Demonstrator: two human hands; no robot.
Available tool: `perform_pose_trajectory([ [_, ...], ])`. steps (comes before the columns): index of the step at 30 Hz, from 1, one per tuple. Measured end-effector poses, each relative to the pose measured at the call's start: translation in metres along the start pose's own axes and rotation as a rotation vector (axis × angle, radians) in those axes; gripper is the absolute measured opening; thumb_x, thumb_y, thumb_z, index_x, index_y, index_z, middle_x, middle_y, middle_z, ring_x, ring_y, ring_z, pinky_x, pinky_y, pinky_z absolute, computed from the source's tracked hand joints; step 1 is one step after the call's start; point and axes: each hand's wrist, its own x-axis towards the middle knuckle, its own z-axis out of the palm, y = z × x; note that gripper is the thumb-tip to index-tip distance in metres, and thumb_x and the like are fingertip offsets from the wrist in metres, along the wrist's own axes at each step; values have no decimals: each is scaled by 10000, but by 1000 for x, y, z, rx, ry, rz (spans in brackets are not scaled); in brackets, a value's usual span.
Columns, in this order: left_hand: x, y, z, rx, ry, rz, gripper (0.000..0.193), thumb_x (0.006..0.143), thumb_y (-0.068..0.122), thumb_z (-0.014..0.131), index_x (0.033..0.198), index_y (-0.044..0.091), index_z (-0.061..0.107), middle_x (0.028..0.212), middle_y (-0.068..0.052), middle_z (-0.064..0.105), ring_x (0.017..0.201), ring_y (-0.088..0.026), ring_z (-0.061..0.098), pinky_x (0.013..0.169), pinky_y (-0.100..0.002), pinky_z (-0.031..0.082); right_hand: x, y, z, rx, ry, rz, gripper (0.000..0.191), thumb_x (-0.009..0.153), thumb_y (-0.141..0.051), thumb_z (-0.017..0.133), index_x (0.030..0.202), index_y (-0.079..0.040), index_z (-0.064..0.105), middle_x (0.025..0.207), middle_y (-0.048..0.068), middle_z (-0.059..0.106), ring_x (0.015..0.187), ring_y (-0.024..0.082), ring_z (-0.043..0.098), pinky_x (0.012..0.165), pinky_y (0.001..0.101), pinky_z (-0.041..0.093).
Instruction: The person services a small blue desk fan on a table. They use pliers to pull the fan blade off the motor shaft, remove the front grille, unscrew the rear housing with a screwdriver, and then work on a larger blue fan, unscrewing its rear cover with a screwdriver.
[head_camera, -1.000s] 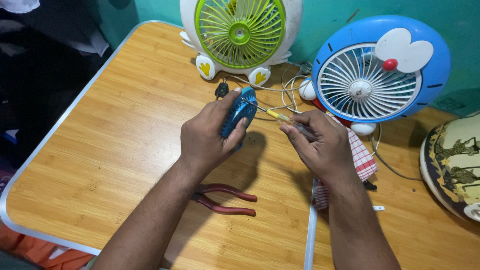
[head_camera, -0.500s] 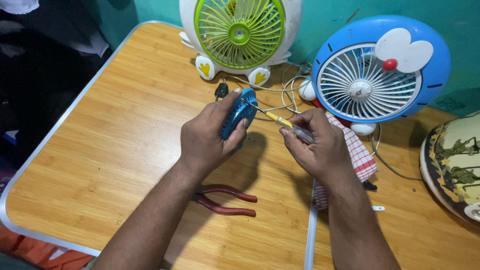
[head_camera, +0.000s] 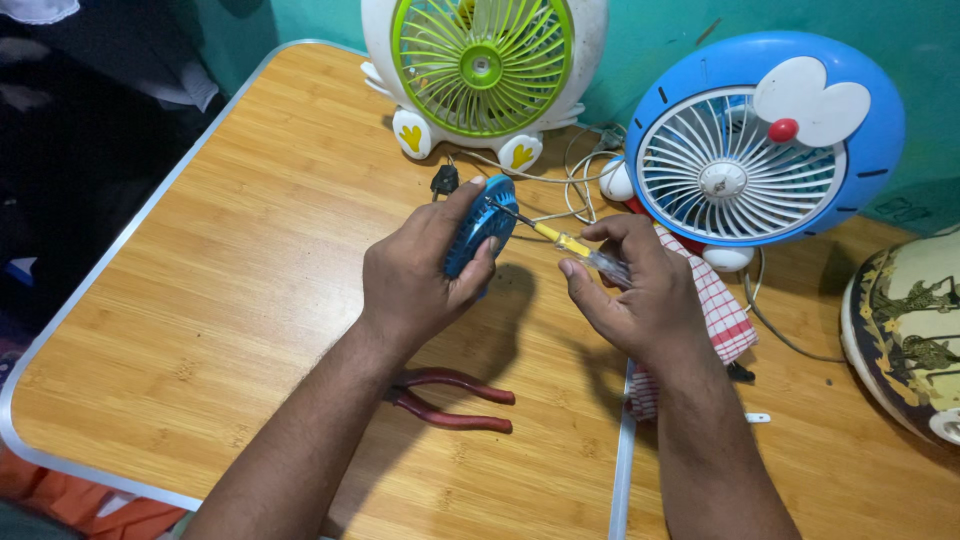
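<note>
This looks like a small repair corner in someone's home rather than a proper workshop. The bench is a folding wooden table (head_camera: 200, 300) with a metal rim, pushed against a teal painted wall (head_camera: 680, 30). Two little cartoon-shaped desk fans stand at the back, a white and green one (head_camera: 483, 68) and a blue and white one (head_camera: 765, 140), their cords (head_camera: 575, 185) loose between them. Red-handled pliers (head_camera: 455, 398) lie on the wood, beside a red checked cloth (head_camera: 715, 320). A yellow-handled screwdriver (head_camera: 565, 242) is set to a round blue part (head_camera: 482, 225). A decorated ceramic pot (head_camera: 905, 335) sits at the right edge, a homely touch
</note>
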Motion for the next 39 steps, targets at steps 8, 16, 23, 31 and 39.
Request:
perform_pose_trajectory([
  [8, -1, -2, 2, 9, 11, 4, 574, 924, 262, 787, 1439, 137, 565, 1064, -103, 722, 862, -239, 747, 702, -361, 610, -1, 2, 1, -9, 0, -3, 223, 955, -183, 788, 1050, -15, 677, 825, 60, 716, 690, 123, 696, 599, 258, 521],
  [16, -1, 0, 0, -6, 10, 3, 576, 917, 258, 792, 1435, 145, 566, 1071, -104, 721, 868, -255, 745, 707, -369, 605, -2, 4, 2, -48, -35, 88, 224, 943, -199, 804, 1048, -35, 692, 699, 48, 652, 583, 136, 605, 550, 280, 466],
  [23, 0, 1, 0, -20, 5, -10, 570, 924, 253, 793, 1436, 141, 570, 1048, -97, 719, 852, -248, 742, 703, -371, 604, -5, 5, 3, 48, -23, 35, 298, 933, -162, 774, 1119, -8, 599, 899, 79, 749, 790, 131, 754, 672, 266, 579],
  [31, 0, 0, 0, -18, -4, -11, 563, 932, 256, 788, 1437, 137, 567, 1039, -94, 719, 844, -230, 746, 695, -355, 610, -5, 5, 1, 9, -50, 45, 208, 948, -157, 769, 1055, -14, 661, 777, 52, 723, 661, 102, 695, 576, 259, 522],
  [39, -1, 2, -2, -20, 12, -7, 564, 929, 252, 792, 1435, 139, 570, 1068, -100, 722, 868, -244, 747, 716, -361, 609, -3, 2, 3, 0, -69, 64, 172, 968, -167, 756, 1048, -29, 690, 731, 42, 695, 609, 96, 646, 558, 262, 497],
])
